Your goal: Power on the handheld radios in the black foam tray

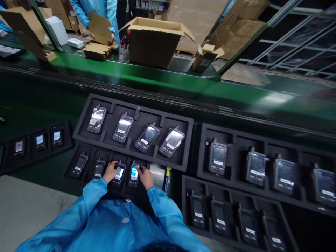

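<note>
Two handheld devices with lit screens lie in the near black foam tray (pixel 90 151), in front of my body. My left hand (pixel 111 171) is at the left edge of one lit device (pixel 119 175), thumb and fingers apart around its upper left side. Beside the right edge of the other lit device (pixel 134 174) is my right hand (pixel 146 176), its fingers bent against that side. Two devices with dark screens, one (pixel 80 165) farther left and one (pixel 99 168) nearer my left hand, share the tray. Neither hand lifts a device.
Behind, a larger foam tray (pixel 189 140) holds several devices. More filled trays stand right (pixel 201 150) and left (pixel 68 134). A yellow and blue tool (pixel 167 180) lies right of my right hand. Across the green bench (pixel 147 75), a person in blue handles cardboard near an open box (pixel 153 45).
</note>
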A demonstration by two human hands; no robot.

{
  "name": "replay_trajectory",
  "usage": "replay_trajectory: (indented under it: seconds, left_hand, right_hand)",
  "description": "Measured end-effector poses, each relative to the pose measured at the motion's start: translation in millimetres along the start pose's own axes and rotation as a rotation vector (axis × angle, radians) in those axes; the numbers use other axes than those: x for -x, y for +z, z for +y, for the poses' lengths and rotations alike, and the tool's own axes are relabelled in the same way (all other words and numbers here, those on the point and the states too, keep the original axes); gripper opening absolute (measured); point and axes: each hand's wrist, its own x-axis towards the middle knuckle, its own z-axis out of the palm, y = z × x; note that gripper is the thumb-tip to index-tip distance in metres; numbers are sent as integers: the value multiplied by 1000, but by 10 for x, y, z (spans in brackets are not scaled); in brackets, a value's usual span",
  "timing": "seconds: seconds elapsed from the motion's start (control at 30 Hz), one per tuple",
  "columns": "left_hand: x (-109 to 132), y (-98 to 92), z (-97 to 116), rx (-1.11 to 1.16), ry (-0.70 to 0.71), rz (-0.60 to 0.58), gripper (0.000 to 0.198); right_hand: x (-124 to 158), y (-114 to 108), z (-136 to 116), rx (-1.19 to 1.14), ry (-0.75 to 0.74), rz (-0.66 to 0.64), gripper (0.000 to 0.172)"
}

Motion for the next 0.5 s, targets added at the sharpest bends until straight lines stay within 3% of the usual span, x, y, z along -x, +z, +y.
replay_trajectory:
  seconds: [0.5]
  left_hand:
    - [35, 89, -137, 62, 43, 59, 46]
  right_hand:
    - [221, -85, 41, -41, -56, -80, 51]
